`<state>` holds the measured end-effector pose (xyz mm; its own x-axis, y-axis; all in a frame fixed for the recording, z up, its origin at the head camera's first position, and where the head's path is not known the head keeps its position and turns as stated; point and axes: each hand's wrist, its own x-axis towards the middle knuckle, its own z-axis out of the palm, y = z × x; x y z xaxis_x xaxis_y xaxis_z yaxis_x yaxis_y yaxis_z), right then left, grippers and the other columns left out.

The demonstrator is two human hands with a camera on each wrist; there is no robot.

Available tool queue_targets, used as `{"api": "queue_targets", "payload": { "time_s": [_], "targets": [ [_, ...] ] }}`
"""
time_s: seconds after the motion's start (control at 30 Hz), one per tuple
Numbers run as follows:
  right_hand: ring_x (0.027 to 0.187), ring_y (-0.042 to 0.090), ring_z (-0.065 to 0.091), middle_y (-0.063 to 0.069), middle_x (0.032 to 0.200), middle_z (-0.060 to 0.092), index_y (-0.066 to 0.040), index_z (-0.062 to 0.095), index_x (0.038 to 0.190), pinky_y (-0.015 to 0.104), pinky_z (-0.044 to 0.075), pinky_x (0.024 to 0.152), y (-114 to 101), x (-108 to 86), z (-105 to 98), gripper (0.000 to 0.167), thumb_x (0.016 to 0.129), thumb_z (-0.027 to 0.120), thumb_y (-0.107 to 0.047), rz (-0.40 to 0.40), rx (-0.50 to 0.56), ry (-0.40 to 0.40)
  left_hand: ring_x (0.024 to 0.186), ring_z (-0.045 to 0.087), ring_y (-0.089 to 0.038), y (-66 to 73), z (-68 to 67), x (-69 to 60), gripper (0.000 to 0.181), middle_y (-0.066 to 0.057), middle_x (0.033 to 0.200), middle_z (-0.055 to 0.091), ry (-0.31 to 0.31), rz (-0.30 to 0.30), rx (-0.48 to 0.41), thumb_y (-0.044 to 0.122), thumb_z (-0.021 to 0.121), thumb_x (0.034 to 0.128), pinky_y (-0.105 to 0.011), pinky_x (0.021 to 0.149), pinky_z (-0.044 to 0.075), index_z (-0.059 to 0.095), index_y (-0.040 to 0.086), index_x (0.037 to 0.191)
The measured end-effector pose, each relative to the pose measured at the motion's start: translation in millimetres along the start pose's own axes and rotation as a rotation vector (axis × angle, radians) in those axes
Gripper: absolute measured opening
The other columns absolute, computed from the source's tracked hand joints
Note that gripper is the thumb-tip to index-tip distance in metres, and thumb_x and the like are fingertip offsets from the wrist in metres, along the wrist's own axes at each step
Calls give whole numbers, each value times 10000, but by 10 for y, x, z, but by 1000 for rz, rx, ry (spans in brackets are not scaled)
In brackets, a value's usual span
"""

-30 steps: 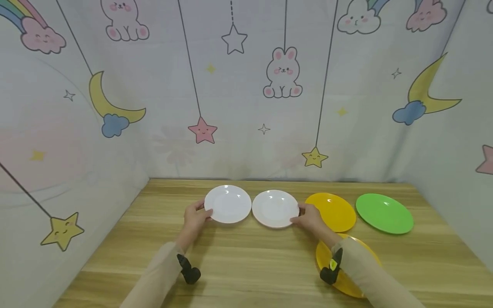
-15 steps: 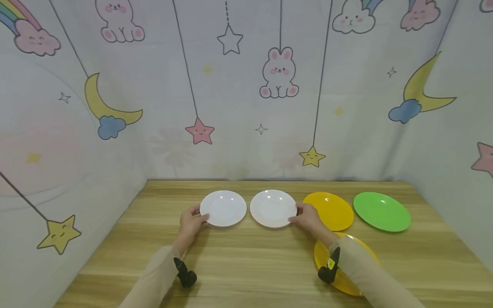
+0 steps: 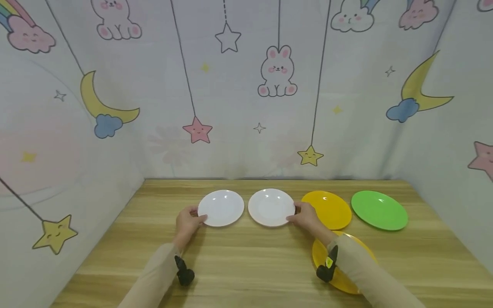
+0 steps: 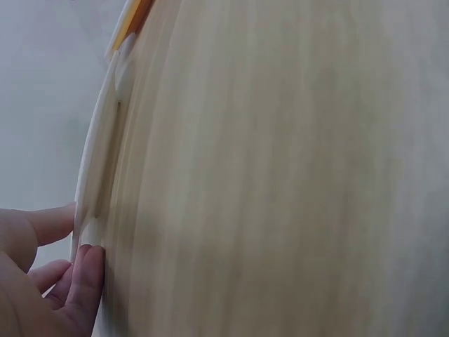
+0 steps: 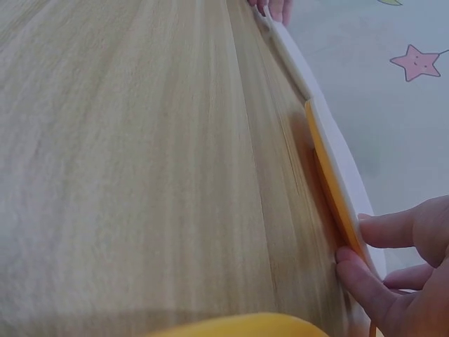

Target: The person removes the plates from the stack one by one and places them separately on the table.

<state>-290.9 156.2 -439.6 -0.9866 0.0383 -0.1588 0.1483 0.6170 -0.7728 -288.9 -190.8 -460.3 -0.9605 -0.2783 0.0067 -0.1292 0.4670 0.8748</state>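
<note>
Two white plates lie side by side near the back of the table, a narrow gap between them. My left hand pinches the near-left rim of the left white plate, thumb on top and fingers underneath in the left wrist view. At the right rim of the right white plate, my right hand pinches in the same way. An orange layer shows directly beneath that plate in the right wrist view; whether it is a second plate or the underside, I cannot tell.
A yellow-orange plate lies right of my right hand, with a green plate beyond it. Another yellow-orange plate is partly hidden under my right forearm. A cartoon-printed curtain encloses the wooden table.
The left white plate has come slightly toward me and to the left with my left hand, opening a gap to its neighbour. My right hand keeps its grip. The head view has shifted slightly.
</note>
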Motion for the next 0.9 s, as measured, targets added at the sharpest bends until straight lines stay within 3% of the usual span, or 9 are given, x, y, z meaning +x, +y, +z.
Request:
{"api": "queue_targets", "payload": {
  "time_s": [0.3,0.57,0.73,0.9],
  "targets": [
    [932,255,519,222,1256,500,59,452,1285,378,499,865,9,6,17,602,768,717,-100,2,-3,5,947,577,-359,13,-71,-22,407,-293,1068,582,-15,8,47,101,688,767,-303,721,535,555,-125,1078],
    [983,274,492,233,1271,483,73,451,1279,407,458,922,15,3,14,603,764,718,-90,-8,-6,1,1044,509,-375,64,-125,13,448,-259,1129,557,82,-34,100,182,679,787,-451,893,430,546,-83,1122],
    [965,267,495,214,1253,503,62,470,1269,397,471,907,9,8,11,592,759,723,-97,-15,2,7,1062,507,-366,163,-106,68,454,-241,1136,564,119,-9,98,207,679,798,-440,900,432,547,-75,1129],
    [1060,297,476,234,1278,481,74,463,1268,442,393,983,29,11,16,596,760,722,-99,-28,-4,12,1081,497,-370,344,-29,70,448,-255,1141,563,100,21,70,187,687,792,-431,911,437,561,-88,1121]
  ]
}}
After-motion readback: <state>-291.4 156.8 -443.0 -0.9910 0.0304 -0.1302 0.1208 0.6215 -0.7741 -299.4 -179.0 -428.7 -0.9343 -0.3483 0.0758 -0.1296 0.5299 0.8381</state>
